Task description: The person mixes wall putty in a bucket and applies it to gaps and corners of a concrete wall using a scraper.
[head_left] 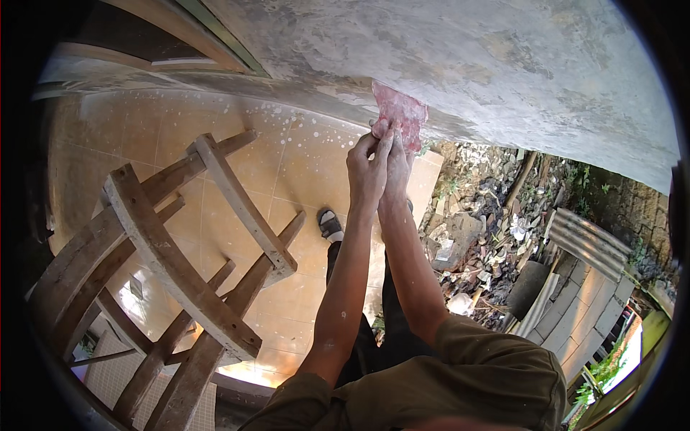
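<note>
Out in front of me, close to the grey wall [532, 65], is a thin, flat pinkish-red sheet [399, 105] smeared with whitish powder or paste. Its exact kind does not show. My left hand [366, 167] pinches around its lower edge with bent fingers. Pressed against it, my right hand [397, 169] also closes on the sheet, its fingers partly hidden by the left hand. Pale residue coats both hands. Whether the sheet touches the wall, I cannot tell. The wall's surface is patchy, with lighter and darker smears.
At the left stands a rough wooden trestle [180, 280] of crossed beams. Orange floor tiles [251, 172] carry white splatters by the wall. Beyond the tile edge at right lies a strip of rubble [481, 237], with stacked corrugated sheets [588, 244] farther right. A window frame [223, 36] is upper left.
</note>
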`<state>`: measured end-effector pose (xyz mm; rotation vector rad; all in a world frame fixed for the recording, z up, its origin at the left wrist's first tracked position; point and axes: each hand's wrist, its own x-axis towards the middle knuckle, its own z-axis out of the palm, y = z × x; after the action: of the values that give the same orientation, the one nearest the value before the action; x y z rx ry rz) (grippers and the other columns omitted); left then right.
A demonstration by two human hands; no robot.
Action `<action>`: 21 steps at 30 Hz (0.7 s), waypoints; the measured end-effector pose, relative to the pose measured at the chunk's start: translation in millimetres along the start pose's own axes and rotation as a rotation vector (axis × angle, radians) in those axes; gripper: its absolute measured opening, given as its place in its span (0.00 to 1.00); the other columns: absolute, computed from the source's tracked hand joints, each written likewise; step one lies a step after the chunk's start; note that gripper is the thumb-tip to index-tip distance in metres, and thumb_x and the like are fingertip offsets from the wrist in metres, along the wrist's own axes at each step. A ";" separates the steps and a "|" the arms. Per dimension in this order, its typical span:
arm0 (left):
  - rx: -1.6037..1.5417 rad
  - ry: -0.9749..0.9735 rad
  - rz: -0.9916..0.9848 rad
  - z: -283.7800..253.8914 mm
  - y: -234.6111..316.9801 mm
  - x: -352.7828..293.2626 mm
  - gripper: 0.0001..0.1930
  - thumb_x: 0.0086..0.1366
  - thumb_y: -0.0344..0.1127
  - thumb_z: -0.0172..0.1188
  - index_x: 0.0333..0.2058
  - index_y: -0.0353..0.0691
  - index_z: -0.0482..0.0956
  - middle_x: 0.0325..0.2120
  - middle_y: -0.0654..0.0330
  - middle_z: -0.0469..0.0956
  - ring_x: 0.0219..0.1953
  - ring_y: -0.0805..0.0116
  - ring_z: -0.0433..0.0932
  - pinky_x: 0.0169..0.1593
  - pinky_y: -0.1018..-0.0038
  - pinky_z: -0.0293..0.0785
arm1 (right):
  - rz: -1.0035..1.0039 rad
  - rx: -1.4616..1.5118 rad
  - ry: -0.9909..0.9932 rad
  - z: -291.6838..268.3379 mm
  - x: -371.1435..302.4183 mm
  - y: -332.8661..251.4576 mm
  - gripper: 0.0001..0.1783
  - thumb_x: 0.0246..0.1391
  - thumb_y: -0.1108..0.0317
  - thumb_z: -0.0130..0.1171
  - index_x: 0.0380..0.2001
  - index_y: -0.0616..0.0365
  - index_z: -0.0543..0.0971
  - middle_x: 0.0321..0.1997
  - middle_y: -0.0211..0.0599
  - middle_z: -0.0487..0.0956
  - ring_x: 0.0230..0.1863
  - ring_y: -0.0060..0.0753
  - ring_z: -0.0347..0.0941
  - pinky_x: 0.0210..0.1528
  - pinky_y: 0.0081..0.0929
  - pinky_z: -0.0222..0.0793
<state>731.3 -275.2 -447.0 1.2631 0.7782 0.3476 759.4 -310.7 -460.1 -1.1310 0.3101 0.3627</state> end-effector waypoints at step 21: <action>0.483 0.088 -0.303 -41.4 -144.9 118.9 0.17 0.62 0.44 0.53 0.32 0.36 0.82 0.30 0.44 0.80 0.36 0.46 0.79 0.43 0.60 0.73 | 0.284 -0.070 0.122 -28.7 121.6 181.4 0.17 0.60 0.52 0.53 0.31 0.56 0.77 0.28 0.29 0.78 0.26 0.21 0.68 0.28 0.22 0.65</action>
<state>760.7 -213.3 -626.3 1.5550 1.1574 -0.0385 788.7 -253.3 -670.7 -1.1823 0.5726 0.5594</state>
